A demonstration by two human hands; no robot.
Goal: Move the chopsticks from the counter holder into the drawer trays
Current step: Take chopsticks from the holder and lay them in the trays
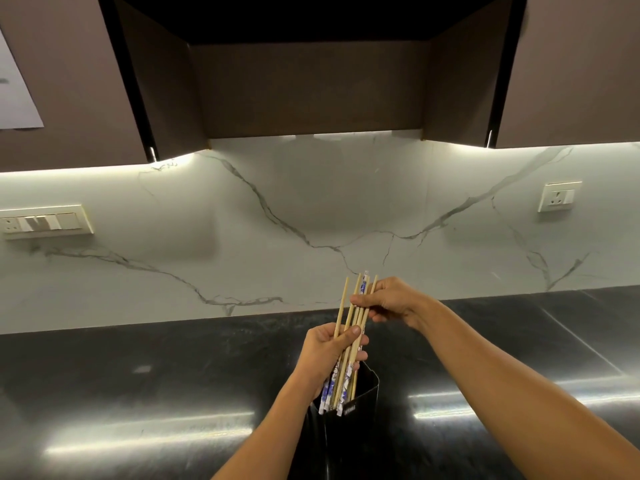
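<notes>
So, chopsticks [349,341] stand as a bundle over the black holder [360,393], long axis near upright, tops tilted a bit away and to the right toward the marble backsplash [277,220]; lower ends sit w/in the holder's open top. Approx 6 or 7 bare wood sticks fan out above the holder, plus approx 3 in white-and-blue paper sleeves; exact count can't be told, they overlap. Left hand [329,348] is wrapped round the bundle's middle just above the holder, thumb across the front, fingers behind. Right hand [388,299] sits higher, above and right of the holder, fingertips pinched on the upper ends of a few sticks; bundle runs between the 2 hands. 1 holder, standing on the dark glossy worktop [138,375], near its front edge. Behind the holder, on the backsplash: 1 switch plate [46,221] far left, 1 socket [559,196] far right. Dark wall cabinets [311,81] hang above the holder
</notes>
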